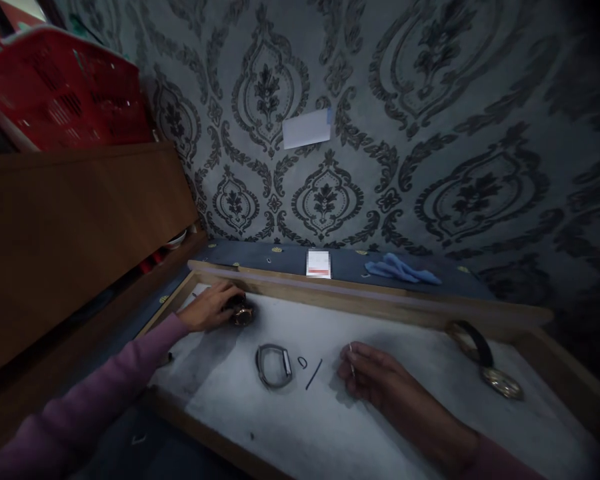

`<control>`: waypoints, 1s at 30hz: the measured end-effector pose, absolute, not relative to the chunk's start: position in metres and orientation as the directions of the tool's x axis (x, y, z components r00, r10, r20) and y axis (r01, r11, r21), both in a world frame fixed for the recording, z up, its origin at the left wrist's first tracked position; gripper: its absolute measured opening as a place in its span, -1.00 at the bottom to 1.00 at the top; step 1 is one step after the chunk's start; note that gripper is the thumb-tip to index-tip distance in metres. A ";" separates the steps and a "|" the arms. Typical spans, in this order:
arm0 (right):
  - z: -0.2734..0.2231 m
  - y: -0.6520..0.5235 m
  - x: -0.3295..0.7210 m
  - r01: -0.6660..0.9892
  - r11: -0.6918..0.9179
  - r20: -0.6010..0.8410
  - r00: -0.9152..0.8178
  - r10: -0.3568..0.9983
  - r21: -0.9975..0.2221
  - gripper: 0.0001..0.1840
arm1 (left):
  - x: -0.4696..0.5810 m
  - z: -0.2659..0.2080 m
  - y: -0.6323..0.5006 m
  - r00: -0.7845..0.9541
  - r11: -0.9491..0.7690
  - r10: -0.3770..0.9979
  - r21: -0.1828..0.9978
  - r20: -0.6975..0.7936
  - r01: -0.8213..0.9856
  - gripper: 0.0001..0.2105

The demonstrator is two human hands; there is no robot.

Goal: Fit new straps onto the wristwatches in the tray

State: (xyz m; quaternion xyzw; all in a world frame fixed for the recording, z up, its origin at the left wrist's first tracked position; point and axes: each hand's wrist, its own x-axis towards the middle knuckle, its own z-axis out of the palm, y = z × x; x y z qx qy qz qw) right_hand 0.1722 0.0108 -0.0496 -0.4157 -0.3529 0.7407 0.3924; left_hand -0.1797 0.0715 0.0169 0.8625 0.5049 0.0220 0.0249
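Left hand [209, 308] gripping watch [243, 315] near rim [300, 287], right hand [375, 377] pinching sliver [351, 348], bare tray [405, 339] beyond

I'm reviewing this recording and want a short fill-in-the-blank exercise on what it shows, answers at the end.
1. The left hand touches a round-faced ____ inside the wooden tray.
2. In this view, the grey band lies to the ____ of the right hand.
3. The crumpled cloth behind the tray is ____.
4. The basket on top of the brown cabinet is ____.

Answers: watch; left; blue; red.
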 end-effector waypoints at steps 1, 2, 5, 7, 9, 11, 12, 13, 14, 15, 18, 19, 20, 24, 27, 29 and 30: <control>-0.048 0.010 0.172 -0.285 -0.437 -0.331 -0.353 0.875 -0.853 -0.58 | -0.175 0.016 0.076 0.519 -0.517 0.855 0.083 -0.002 0.852 -0.68; -0.047 0.010 0.172 -0.283 -0.430 -0.323 -0.356 0.877 -0.857 -0.59 | -0.172 0.016 0.080 0.541 -0.537 0.840 0.097 -0.021 0.838 -0.72; -0.046 0.010 0.172 -0.277 -0.415 -0.303 -0.370 0.878 -0.867 -0.61 | -0.176 0.017 0.087 0.566 -0.558 0.822 0.114 -0.063 0.822 -0.90; -0.049 0.010 0.173 -0.263 -0.416 -0.301 -0.384 0.873 -0.871 -0.60 | -0.183 0.018 0.088 0.555 -0.547 0.829 0.105 -0.072 0.831 -0.91; -0.052 0.011 0.174 -0.257 -0.417 -0.298 -0.397 0.868 -0.872 -0.60 | -0.191 0.018 0.087 0.535 -0.529 0.841 0.090 -0.077 0.844 -0.88; -0.054 0.012 0.175 -0.264 -0.415 -0.289 -0.407 0.866 -0.871 -0.61 | -0.197 0.020 0.086 0.516 -0.512 0.853 0.073 -0.080 0.856 -0.86; -0.054 0.012 0.175 -0.267 -0.413 -0.285 -0.410 0.866 -0.871 -0.61 | -0.200 0.022 0.085 0.506 -0.502 0.859 0.063 -0.078 0.862 -0.87; -0.054 0.012 0.175 -0.268 -0.412 -0.283 -0.412 0.866 -0.871 -0.62 | -0.202 0.024 0.084 0.495 -0.493 0.866 0.054 -0.074 0.869 -0.87; -0.053 0.011 0.175 -0.265 -0.411 -0.283 -0.413 0.866 -0.872 -0.62 | -0.204 0.026 0.083 0.485 -0.483 0.872 0.047 -0.067 0.874 -0.88; -0.053 0.011 0.175 -0.262 -0.411 -0.284 -0.411 0.866 -0.873 -0.62 | -0.204 0.029 0.081 0.476 -0.474 0.877 0.043 -0.059 0.879 -0.88; -0.052 0.010 0.175 -0.270 -0.404 -0.276 -0.409 0.870 -0.874 -0.63 | -0.197 0.037 0.071 0.471 -0.469 0.882 0.064 -0.023 0.881 -0.87; -0.051 0.009 0.175 -0.276 -0.404 -0.275 -0.406 0.871 -0.872 -0.63 | -0.190 0.038 0.066 0.478 -0.476 0.878 0.084 -0.013 0.875 -0.85; -0.051 0.009 0.175 -0.281 -0.403 -0.274 -0.403 0.873 -0.871 -0.63 | -0.181 0.038 0.059 0.488 -0.485 0.873 0.109 -0.005 0.868 -0.82; -0.048 0.007 0.174 -0.290 -0.445 -0.313 -0.405 0.859 -0.847 -0.65 | -0.137 0.028 0.030 0.614 -0.587 0.789 0.253 -0.037 0.769 -0.83; -0.045 0.006 0.171 -0.301 -0.471 -0.333 -0.411 0.849 -0.830 -0.70 | -0.112 0.015 0.014 0.725 -0.652 0.680 0.358 -0.114 0.668 -0.61; -0.045 0.005 0.168 -0.314 -0.479 -0.324 -0.434 0.840 -0.820 -0.74 | -0.104 0.008 0.009 0.732 -0.657 0.664 0.350 -0.152 0.668 -0.55; -0.045 0.004 0.166 -0.321 -0.477 -0.314 -0.444 0.839 -0.818 -0.75 | -0.102 0.005 0.008 0.728 -0.654 0.667 0.345 -0.156 0.673 -0.58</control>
